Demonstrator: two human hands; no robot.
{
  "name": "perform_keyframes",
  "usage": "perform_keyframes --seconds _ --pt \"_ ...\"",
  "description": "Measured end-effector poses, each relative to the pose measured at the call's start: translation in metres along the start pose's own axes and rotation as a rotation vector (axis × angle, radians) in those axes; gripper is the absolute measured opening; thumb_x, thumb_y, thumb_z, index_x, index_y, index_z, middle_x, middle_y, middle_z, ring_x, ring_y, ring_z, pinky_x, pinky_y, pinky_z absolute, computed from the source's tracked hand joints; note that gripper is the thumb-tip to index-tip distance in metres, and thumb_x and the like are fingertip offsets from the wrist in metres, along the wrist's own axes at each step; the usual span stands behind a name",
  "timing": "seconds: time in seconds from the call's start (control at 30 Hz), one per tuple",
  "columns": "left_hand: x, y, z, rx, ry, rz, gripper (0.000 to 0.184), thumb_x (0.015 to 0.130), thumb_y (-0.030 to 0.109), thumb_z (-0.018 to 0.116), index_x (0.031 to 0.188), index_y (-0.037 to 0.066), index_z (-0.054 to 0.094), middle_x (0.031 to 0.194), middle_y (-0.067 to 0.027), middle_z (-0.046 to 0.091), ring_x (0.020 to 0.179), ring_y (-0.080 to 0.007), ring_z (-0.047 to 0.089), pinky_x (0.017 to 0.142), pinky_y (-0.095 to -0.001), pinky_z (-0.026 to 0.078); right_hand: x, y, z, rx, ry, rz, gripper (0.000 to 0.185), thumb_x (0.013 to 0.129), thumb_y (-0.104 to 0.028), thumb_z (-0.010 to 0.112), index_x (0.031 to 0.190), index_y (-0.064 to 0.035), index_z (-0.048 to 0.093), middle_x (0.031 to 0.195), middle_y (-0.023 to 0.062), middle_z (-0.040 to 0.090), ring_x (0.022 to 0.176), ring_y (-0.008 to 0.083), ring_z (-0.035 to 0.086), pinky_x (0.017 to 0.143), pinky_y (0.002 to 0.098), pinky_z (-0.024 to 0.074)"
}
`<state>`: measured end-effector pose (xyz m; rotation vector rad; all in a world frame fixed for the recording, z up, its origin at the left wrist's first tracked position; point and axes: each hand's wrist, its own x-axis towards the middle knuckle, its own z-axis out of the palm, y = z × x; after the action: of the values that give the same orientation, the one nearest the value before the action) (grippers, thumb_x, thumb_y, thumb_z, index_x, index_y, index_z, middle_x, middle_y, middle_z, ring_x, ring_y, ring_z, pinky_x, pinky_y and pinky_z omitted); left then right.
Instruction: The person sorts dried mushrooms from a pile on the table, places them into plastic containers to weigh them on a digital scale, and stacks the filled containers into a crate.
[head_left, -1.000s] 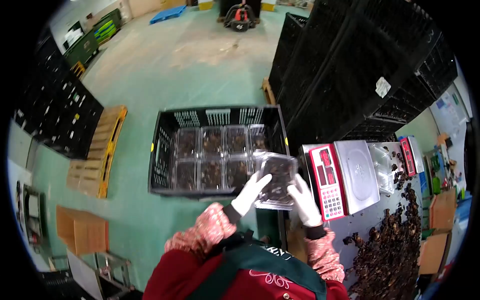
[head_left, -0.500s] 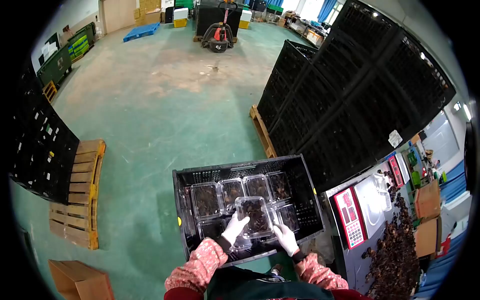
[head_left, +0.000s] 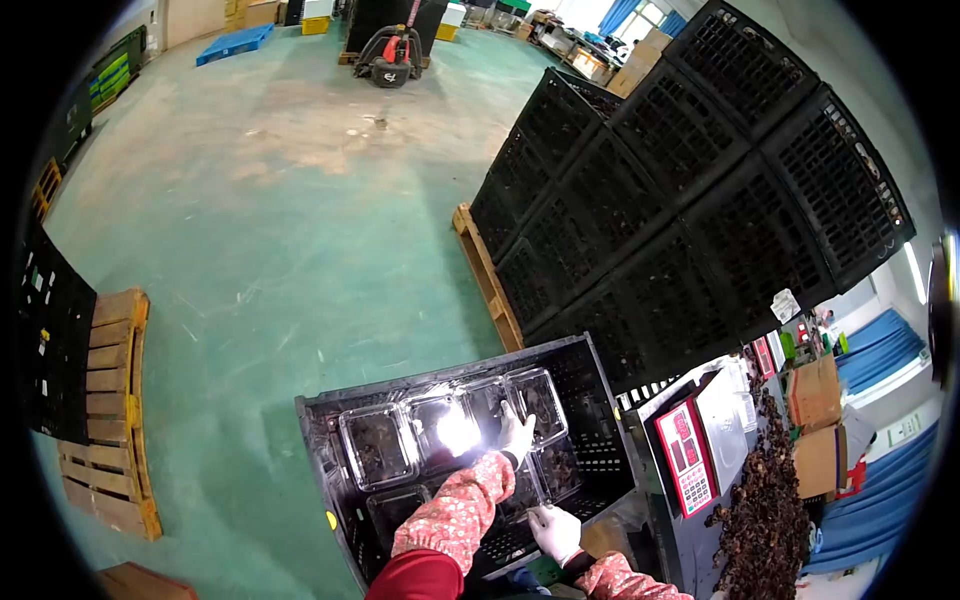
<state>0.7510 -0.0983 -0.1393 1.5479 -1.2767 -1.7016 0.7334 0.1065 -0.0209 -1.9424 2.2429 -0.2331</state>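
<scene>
A black plastic crate holds several clear lidded plastic boxes with dark, dried-looking pieces inside. My left hand, in a white glove, reaches across into the crate. Its fingers and thumb are at the near left edge of the clear plastic box in the far right part, seemingly gripping it. Closer to me, my gloved right hand is closed, with curled fingers near the crate's front side; what they hold, if anything, is hidden. Another clear plastic box sits at the crate's far left. My left sleeve covers part of the near boxes.
Stacked black crates stand on a wooden pallet. To the right, a red-and-white scale and a heap of dark dried pieces lie on a table. Another pallet is at left; a pallet jack stands far off.
Both hands held a box over the crate's middle; now my left hand has moved farther in, to the far right box. My right hand has come off the raised box. The view has shifted right.
</scene>
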Motion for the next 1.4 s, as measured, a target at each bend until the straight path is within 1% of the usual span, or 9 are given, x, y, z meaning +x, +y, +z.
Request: perform_keyframes --seconds 0.13,0.3,0.43,0.7,0.8,0.9,1.03,1.17,1.4 --pt "0.014 0.007 0.036 0.11 0.112 0.044 0.092 0.092 0.047 0.057 0.155 0.002 0.007 0.149 -0.0365 0.028 0.135 -0.046 0.039 0.11 -0.0448 0.037 -0.002 0.0 -0.004 0.01 -0.005 -0.002 0.011 0.084 -0.024 0.068 0.081 -0.0136 0.069 0.072 0.0055 0.065 0.068 0.0252 0.066 0.061 0.0376 0.0524" --pt "0.015 0.044 0.031 0.391 0.175 -0.092 0.07 0.087 0.043 0.067 0.136 0.0 0.042 0.128 -0.0252 0.052 0.11 -0.04 0.057 0.095 -0.0471 0.049 -0.002 0.001 -0.004 0.023 0.0 -0.013 0.013 0.085 -0.026 0.067 0.081 -0.0138 0.069 0.071 0.006 0.065 0.067 0.0254 0.065 0.062 0.0381 0.0519" --pt "0.02 0.036 0.029 0.132 0.047 -0.229 0.075 0.093 0.047 0.057 0.147 0.001 0.031 0.148 -0.0252 0.04 0.124 -0.0434 0.052 0.103 -0.0464 0.044 -0.004 0.001 -0.004 0.022 -0.002 0.0 0.013 0.085 -0.026 0.067 0.081 -0.014 0.069 0.07 0.0057 0.065 0.067 0.0251 0.065 0.061 0.0385 0.0514" --pt "0.011 -0.001 0.045 0.02 0.363 0.125 0.068 0.092 0.042 0.059 0.143 0.002 0.039 0.138 -0.0239 0.049 0.122 -0.0433 0.052 0.099 -0.0465 0.045 -0.007 0.005 -0.003 0.023 0.038 -0.065 0.012 0.084 -0.025 0.068 0.081 -0.0136 0.07 0.072 0.003 0.064 0.066 0.023 0.064 0.062 0.0359 0.0513" --pt "0.015 -0.003 0.048 -0.015 0.31 0.089 0.068 0.091 0.042 0.061 0.142 0.002 0.04 0.139 -0.0245 0.047 0.119 -0.043 0.054 0.098 -0.047 0.045 -0.007 0.006 -0.003 0.03 0.038 -0.08 0.012 0.084 -0.025 0.068 0.081 -0.0133 0.07 0.072 0.003 0.064 0.066 0.0229 0.064 0.062 0.036 0.0514" --pt "0.035 -0.016 0.049 -0.103 0.133 0.089 0.069 0.089 0.041 0.065 0.145 0.011 0.039 0.132 -0.0193 0.049 0.107 -0.0378 0.06 0.077 -0.0418 0.058 -0.009 0.006 -0.001 0.021 0.052 -0.083 0.012 0.084 -0.024 0.068 0.081 -0.0128 0.07 0.073 0.0037 0.065 0.067 0.0235 0.064 0.062 0.0361 0.0516" --pt "0.06 -0.036 0.044 -0.3 -0.183 -0.129 0.082 0.087 0.041 0.068 0.151 0.008 0.027 0.13 -0.0198 0.048 0.098 -0.0307 0.065 0.062 -0.0325 0.061 -0.006 0.007 0.004 0.001 0.056 -0.091 0.014 0.083 -0.026 0.067 0.077 -0.014 0.068 0.068 0.0057 0.063 0.063 0.0257 0.064 0.057 0.0389 0.0502" --pt "0.041 -0.03 0.029 -0.087 -0.076 -0.011 0.083 0.088 0.048 0.06 0.149 0.001 0.03 0.138 -0.0261 0.046 0.122 -0.0378 0.054 0.103 -0.0426 0.044 -0.003 0.003 -0.001 -0.012 0.0 -0.056 0.015 0.084 -0.027 0.066 0.079 -0.0124 0.069 0.072 0.0072 0.065 0.066 0.0273 0.065 0.059 0.0397 0.0516" --pt "-0.042 0.004 0.003 -0.029 0.106 0.241 0.044 0.092 0.034 0.058 0.124 0.003 0.059 0.099 -0.0171 0.068 0.088 -0.0341 0.066 0.078 -0.0432 0.052 -0.004 0.008 0.004 -0.01 -0.031 -0.039 0.018 0.086 -0.028 0.065 0.077 -0.0118 0.067 0.073 0.0085 0.065 0.067 0.0291 0.066 0.06 0.0412 0.0519"
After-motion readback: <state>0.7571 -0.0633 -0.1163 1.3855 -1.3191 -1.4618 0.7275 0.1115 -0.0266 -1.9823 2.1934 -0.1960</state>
